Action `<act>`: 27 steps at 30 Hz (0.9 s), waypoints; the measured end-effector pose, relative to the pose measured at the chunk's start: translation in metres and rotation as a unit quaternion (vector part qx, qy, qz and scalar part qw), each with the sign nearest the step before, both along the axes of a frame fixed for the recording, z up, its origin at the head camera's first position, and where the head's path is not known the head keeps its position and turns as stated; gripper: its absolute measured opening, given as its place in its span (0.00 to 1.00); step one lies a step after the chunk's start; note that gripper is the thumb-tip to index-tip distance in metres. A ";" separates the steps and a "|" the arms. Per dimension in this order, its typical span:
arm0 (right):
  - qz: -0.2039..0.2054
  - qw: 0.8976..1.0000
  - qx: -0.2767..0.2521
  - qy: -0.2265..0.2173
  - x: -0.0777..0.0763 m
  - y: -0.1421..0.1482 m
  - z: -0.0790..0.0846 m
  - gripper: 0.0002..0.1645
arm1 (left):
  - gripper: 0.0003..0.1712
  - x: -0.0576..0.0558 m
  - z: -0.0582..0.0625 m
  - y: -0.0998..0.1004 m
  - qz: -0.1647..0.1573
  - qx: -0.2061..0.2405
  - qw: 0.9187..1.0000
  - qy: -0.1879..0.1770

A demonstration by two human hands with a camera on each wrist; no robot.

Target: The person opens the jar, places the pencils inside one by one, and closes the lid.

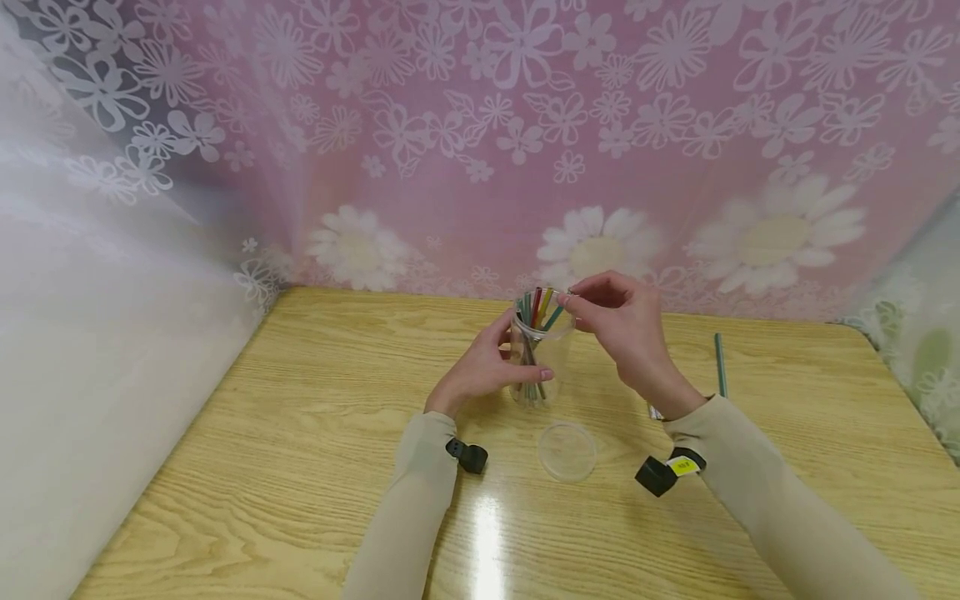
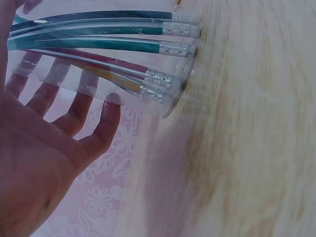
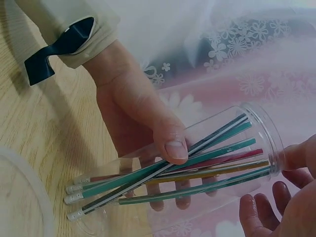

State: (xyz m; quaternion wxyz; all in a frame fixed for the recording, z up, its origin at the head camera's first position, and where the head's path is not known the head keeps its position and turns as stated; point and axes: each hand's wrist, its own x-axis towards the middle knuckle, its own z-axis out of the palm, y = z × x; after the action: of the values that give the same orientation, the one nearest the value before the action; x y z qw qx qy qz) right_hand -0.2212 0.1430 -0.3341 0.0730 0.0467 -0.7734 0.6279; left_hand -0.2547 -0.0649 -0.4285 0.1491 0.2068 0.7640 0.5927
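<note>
The person's left hand [image 1: 483, 367] holds a clear plastic cylindrical jar [image 1: 543, 354], thumb across its near side, fingers curled round the far side. The jar stands roughly upright on its long axis, mouth up; whether its base touches the wood-grain tabletop [image 1: 285, 433] I cannot tell. Inside it, slim teal, red and yellow pencils [image 3: 222, 151] lean at crossing slants, metal-banded eraser ends down.

The right hand [image 1: 626, 329] is the nearer to the jar's mouth, at its right rim, fingers loosely bent and apart, with no pencil seen between them. One slim teal pencil [image 1: 721, 364] lies well right of the jar, its long axis pointing away from the person; the right hand is nearer to it too. On the jar's near side a clear round plastic lid [image 1: 567, 452] lies flat.
</note>
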 end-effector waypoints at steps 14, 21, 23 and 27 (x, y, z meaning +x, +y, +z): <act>0.023 0.999 0.029 -0.019 -0.001 0.000 0.000 0.11 | 0.56 -0.001 0.000 0.000 0.003 -0.004 1.000 0.005; 0.060 0.997 0.044 -0.034 0.000 0.006 0.002 0.18 | 0.57 0.000 -0.002 -0.001 0.006 -0.013 1.000 0.008; 0.077 0.996 0.024 -0.033 0.000 0.009 0.002 0.17 | 0.57 -0.001 -0.003 -0.001 0.006 -0.013 1.000 0.007; 0.110 0.994 -0.016 -0.023 0.001 0.015 0.001 0.15 | 0.58 -0.001 -0.002 -0.001 0.007 -0.013 1.000 0.000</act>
State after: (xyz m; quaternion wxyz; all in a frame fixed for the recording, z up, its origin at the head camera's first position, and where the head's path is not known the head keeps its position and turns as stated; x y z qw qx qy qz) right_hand -0.2204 0.1581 -0.3327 -0.0139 0.1160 -0.7551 0.6451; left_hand -0.2554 -0.0662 -0.4307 0.1478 0.1996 0.7728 0.5840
